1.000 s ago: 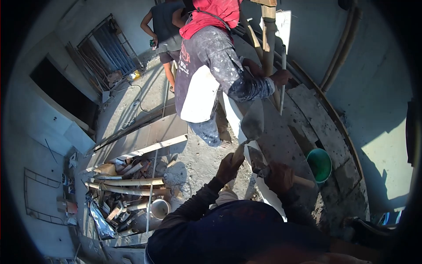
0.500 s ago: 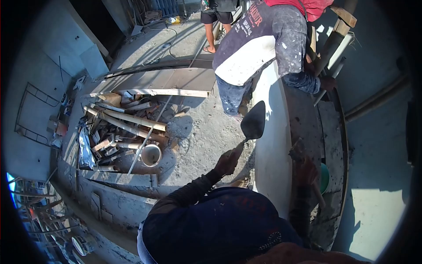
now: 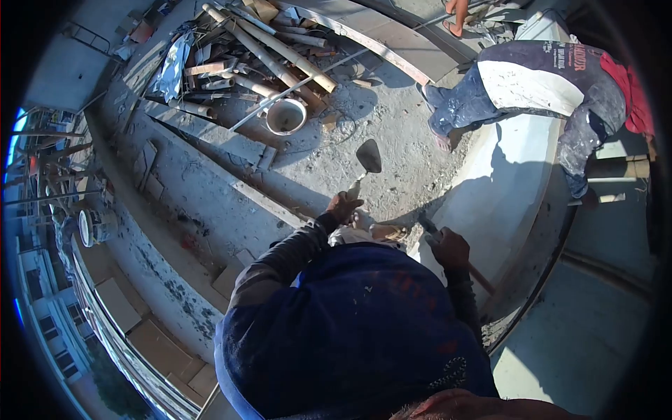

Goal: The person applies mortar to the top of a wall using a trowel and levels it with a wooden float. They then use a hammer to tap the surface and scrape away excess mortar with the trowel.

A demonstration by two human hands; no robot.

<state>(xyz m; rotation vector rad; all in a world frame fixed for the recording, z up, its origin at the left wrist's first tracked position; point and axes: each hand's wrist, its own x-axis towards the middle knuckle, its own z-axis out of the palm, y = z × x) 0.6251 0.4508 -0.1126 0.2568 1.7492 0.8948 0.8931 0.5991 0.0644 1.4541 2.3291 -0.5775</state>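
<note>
A trowel [image 3: 369, 155] with a dark, broad blade is in my left hand [image 3: 343, 208], its fingers wrapped round the handle and the blade pointing away from me above the rubble-strewn floor. My right hand [image 3: 449, 248] is closed round a hammer [image 3: 481, 280], close to its head; the wooden handle sticks out below the hand toward the lower right. Beside the right hand runs a low wall with a smooth white face [image 3: 514, 164].
A co-worker [image 3: 532, 77] bends over the wall at the upper right. Bamboo poles [image 3: 280, 59] and scrap wood lie heaped near a white bucket [image 3: 286, 117]. Long boards [image 3: 378, 45] edge the floor. Another person's foot [image 3: 453, 28] shows at the top.
My view has turned down and to the right. My right hand with the hammer has come from over the wall top to its near side. The trowel has moved lower, nearer the floor.
</note>
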